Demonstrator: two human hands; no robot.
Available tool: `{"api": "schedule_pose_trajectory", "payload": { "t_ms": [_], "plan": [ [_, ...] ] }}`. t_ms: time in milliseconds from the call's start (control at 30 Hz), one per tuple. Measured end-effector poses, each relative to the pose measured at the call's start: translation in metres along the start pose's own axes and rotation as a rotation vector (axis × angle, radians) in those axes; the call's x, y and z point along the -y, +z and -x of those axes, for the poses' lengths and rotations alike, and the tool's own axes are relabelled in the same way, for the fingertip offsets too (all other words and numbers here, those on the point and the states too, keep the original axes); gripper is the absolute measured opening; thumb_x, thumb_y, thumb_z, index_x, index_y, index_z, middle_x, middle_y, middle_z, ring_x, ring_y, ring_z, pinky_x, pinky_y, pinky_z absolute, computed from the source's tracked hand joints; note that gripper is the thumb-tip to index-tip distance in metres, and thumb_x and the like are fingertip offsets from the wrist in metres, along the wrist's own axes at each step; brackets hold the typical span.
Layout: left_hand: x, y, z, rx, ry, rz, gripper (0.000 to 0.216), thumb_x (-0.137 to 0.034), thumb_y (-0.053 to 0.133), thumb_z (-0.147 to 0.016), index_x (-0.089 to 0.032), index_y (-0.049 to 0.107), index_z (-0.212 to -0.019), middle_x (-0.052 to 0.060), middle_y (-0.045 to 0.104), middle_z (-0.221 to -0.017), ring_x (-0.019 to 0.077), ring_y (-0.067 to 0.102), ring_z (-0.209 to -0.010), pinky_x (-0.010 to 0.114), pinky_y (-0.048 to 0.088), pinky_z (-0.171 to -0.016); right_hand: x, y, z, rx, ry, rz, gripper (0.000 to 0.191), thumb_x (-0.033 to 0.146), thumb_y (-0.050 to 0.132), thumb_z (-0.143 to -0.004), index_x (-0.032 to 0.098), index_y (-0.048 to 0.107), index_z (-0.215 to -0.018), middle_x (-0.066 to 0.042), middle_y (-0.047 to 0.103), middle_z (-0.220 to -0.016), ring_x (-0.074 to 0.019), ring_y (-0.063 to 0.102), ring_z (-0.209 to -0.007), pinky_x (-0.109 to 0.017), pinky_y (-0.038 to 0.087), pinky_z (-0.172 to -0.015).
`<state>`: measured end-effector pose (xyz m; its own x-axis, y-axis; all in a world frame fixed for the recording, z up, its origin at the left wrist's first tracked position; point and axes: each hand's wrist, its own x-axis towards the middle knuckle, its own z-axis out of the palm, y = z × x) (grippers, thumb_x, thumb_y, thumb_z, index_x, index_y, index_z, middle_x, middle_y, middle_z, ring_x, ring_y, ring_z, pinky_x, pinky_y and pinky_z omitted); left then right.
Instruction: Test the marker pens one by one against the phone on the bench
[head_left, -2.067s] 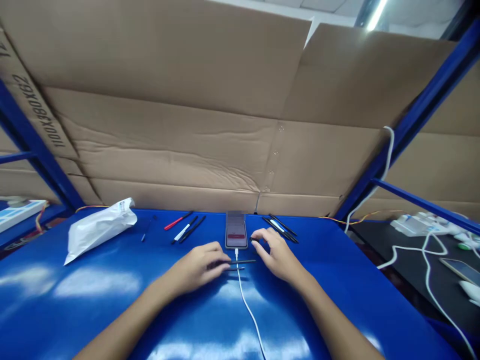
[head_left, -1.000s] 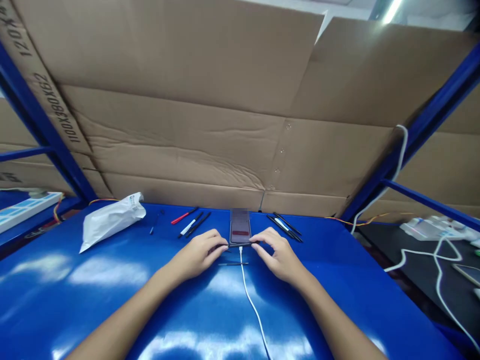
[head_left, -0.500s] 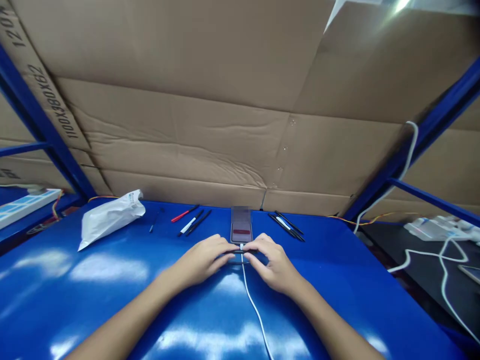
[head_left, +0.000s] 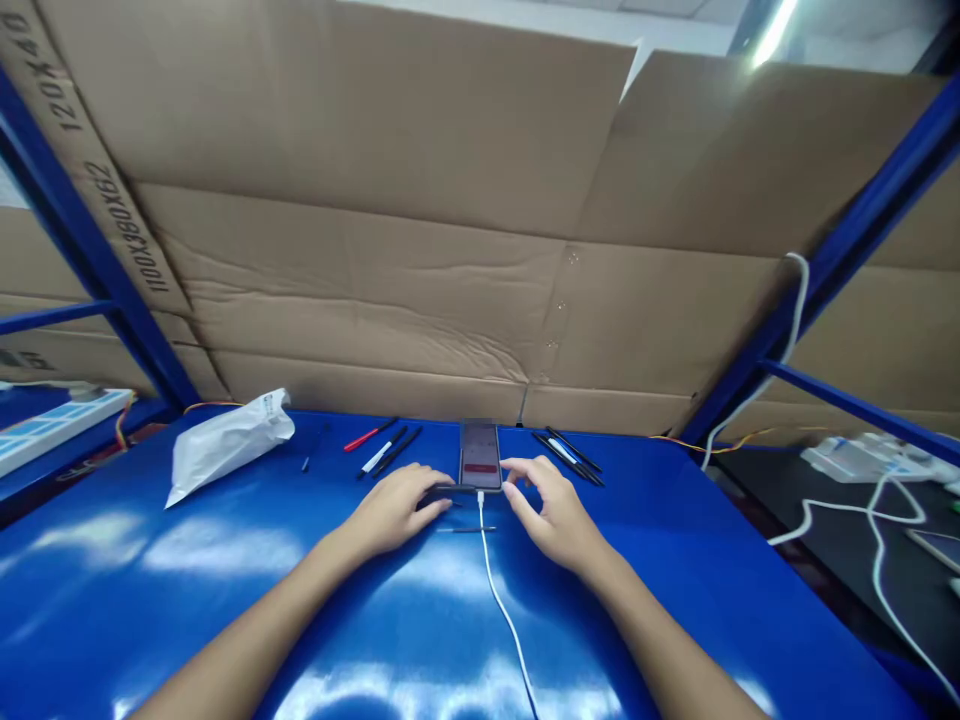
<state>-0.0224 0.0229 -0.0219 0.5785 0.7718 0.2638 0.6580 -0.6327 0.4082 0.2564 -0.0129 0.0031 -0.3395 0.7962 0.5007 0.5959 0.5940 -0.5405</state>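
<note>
Looking down from the head camera, the glossy blue tabletop (head_left: 97, 620) spreads wide on both sides of the wrists, with bright ceiling reflections across the stretch nearest the person. Its far edge meets corrugated cardboard sheets (head_left: 360, 300) fixed behind blue steel shelf uprights (head_left: 97, 240). Past its right edge sits a lower black surface (head_left: 780, 510) carrying a white power strip (head_left: 862, 460), white cables and a second phone (head_left: 934, 550). Another power strip (head_left: 60, 425) shows beyond the left edge.

A smartphone (head_left: 480, 455) lies flat near the far edge, screen up and lit, its long axis pointing straight away from the person. A white charging cable (head_left: 499, 600) runs from its lower end toward the person. A thin black rod (head_left: 450, 490) lies crosswise at the phone's lower end, and a second thin black rod (head_left: 465, 529) lies just nearer, across the cable.

Both hands sit just in front of the phone, one on each side of the cable. The left hand (head_left: 391, 510) is curled palm-down, its fingers over the first rod, though whether they grip it is hard to tell. The right hand (head_left: 547, 515) is open and arched, its fingertips just beside the phone's lower right corner and holding nothing.

Left of the phone lie a red marker (head_left: 367, 436), a white marker (head_left: 379, 452) and a black pen (head_left: 397, 450), with a white plastic bag (head_left: 229, 435) farther out. A bunch of black pens (head_left: 566, 455) lies to its right.
</note>
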Motion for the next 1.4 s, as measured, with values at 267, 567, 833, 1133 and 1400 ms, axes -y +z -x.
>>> {"api": "schedule_pose_trajectory", "payload": {
  "t_ms": [267, 567, 833, 1133, 1400],
  "plan": [
    [0.009, 0.013, -0.004, 0.024, -0.024, 0.038, 0.022, -0.030, 0.057, -0.100, -0.023, 0.077, -0.107, 0.006, 0.077, -0.099, 0.0242, 0.067, -0.094, 0.032, 0.048, -0.082, 0.002, -0.001, -0.001, 0.037, -0.002, -0.005, 0.026, 0.029, 0.054, -0.104, 0.023, 0.062, -0.128, -0.008, 0.070, -0.104, -0.0252, 0.063, -0.099, -0.044, 0.051, -0.093],
    [-0.024, 0.004, -0.005, -0.149, -0.076, 0.398, 0.034, -0.044, 0.058, -0.101, -0.018, 0.078, -0.095, 0.002, 0.064, -0.077, 0.0163, 0.056, -0.068, 0.026, 0.041, -0.065, 0.010, 0.019, 0.003, 0.088, 0.070, -0.258, 0.017, 0.024, 0.066, -0.096, 0.024, 0.068, -0.112, -0.004, 0.073, -0.104, -0.0202, 0.066, -0.094, -0.033, 0.052, -0.082],
    [-0.045, 0.005, -0.003, -0.141, -0.109, 0.588, 0.044, -0.054, 0.058, -0.098, -0.015, 0.072, -0.083, -0.001, 0.054, -0.072, 0.0137, 0.046, -0.064, 0.024, 0.037, -0.061, 0.025, 0.043, 0.005, -0.002, 0.198, -0.703, 0.022, 0.042, 0.070, -0.093, 0.021, 0.062, -0.094, -0.004, 0.072, -0.094, -0.0194, 0.071, -0.091, -0.031, 0.056, -0.083],
    [-0.035, 0.009, -0.002, -0.220, -0.250, 0.421, 0.035, -0.052, 0.060, -0.097, -0.020, 0.059, -0.112, -0.001, 0.063, -0.080, 0.0166, 0.055, -0.069, 0.027, 0.043, -0.065, 0.010, 0.033, 0.001, -0.127, 0.185, -0.458, 0.020, 0.040, 0.063, -0.097, 0.021, 0.068, -0.096, -0.003, 0.070, -0.086, -0.0180, 0.063, -0.076, -0.030, 0.052, -0.070],
    [-0.024, 0.003, -0.001, -0.188, -0.142, 0.150, 0.033, -0.046, 0.045, -0.106, -0.022, 0.068, -0.111, 0.006, 0.071, -0.103, 0.0235, 0.064, -0.090, 0.035, 0.048, -0.083, -0.004, 0.015, -0.002, -0.104, -0.063, -0.063, 0.016, 0.025, 0.059, -0.101, 0.024, 0.074, -0.105, -0.008, 0.075, -0.098, -0.0252, 0.064, -0.091, -0.040, 0.052, -0.084]
  ]
}}
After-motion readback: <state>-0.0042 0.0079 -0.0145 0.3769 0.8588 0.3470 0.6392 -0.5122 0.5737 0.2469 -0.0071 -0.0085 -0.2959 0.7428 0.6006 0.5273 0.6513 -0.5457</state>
